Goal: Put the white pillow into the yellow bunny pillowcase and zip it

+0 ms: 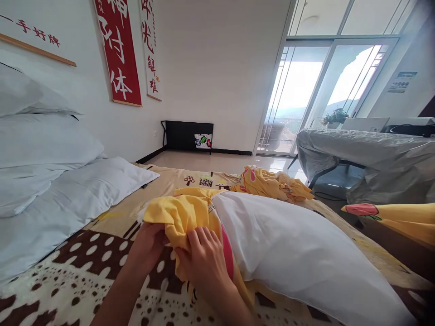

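A yellow pillowcase (183, 209) with a pink patch lies bunched around the left end of a white pillow (292, 240). Most of the pillow is bare and stretches to the lower right over the blanket. My left hand (148, 244) grips the pillowcase's left edge, its fingertips tucked under the cloth and hidden. Beside it, my right hand (205, 256) is closed on the gathered cloth nearer the pillow, with its knuckles on top.
White pillows (44, 140) are stacked at the left. Crumpled yellow cloth (268, 183) lies on the far part of the patterned blanket (102, 253). More yellow fabric (408, 216) juts in at the right, below a plastic-covered table (367, 140). A black folded frame (183, 135) leans against the wall.
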`<state>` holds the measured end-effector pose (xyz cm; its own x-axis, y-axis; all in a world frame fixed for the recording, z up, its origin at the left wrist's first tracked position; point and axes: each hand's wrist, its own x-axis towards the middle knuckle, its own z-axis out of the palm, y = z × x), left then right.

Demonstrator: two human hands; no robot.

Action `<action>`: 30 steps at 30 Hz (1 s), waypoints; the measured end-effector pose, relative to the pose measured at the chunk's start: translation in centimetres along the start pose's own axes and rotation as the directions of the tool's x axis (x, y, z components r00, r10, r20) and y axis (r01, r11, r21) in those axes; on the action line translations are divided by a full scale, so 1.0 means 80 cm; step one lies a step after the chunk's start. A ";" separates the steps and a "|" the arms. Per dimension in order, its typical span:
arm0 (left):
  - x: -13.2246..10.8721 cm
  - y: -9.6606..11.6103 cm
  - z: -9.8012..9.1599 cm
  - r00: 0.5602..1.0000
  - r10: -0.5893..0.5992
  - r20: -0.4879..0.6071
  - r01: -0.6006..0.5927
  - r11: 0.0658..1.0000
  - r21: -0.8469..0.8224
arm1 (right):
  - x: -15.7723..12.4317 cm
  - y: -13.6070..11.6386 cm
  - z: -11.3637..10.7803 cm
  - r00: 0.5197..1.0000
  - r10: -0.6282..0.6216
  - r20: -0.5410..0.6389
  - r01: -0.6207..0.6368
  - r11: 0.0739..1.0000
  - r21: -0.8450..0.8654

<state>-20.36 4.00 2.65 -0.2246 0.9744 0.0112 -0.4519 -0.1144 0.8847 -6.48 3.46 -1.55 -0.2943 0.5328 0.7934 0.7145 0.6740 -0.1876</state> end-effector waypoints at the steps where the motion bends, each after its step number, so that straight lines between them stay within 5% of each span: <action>1: 0.004 -0.001 -0.002 1.000 -0.010 0.016 0.010 0.999 -0.031 | -0.001 0.001 0.005 1.000 -0.028 0.011 0.029 0.999 -0.038; 9: 0.007 -0.004 -0.009 0.991 0.040 0.126 -0.037 0.999 -0.028 | -0.003 0.012 -0.009 0.991 -0.095 0.097 0.100 0.994 -0.053; 13: 0.006 -0.014 -0.010 0.985 0.031 0.172 -0.031 1.000 -0.003 | -0.008 0.016 -0.032 0.946 -0.169 0.276 0.173 0.985 0.009; 19: -0.005 -0.022 -0.004 0.959 -0.052 0.279 0.029 0.996 0.086 | 0.002 0.032 -0.082 0.816 -0.115 0.567 -0.148 0.906 0.397; 23: -0.014 -0.025 0.000 0.911 -0.083 0.404 -0.010 0.975 0.223 | 0.021 0.045 -0.082 0.826 0.217 0.520 -0.518 0.656 0.549; 25: -0.020 -0.028 0.006 0.878 -0.087 0.471 -0.070 0.949 0.306 | 0.025 0.050 -0.071 0.818 0.302 0.490 -0.569 0.548 0.613; 30: -0.027 -0.037 0.017 0.880 0.056 0.471 -0.318 0.806 0.499 | 0.025 0.054 -0.059 0.764 0.223 0.605 -0.637 0.401 0.658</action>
<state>-17.39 2.48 0.66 0.1839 0.9426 0.2788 0.1384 -0.3056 0.9420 -1.01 5.00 1.96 -0.4499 0.8670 0.2144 0.0569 0.2674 -0.9619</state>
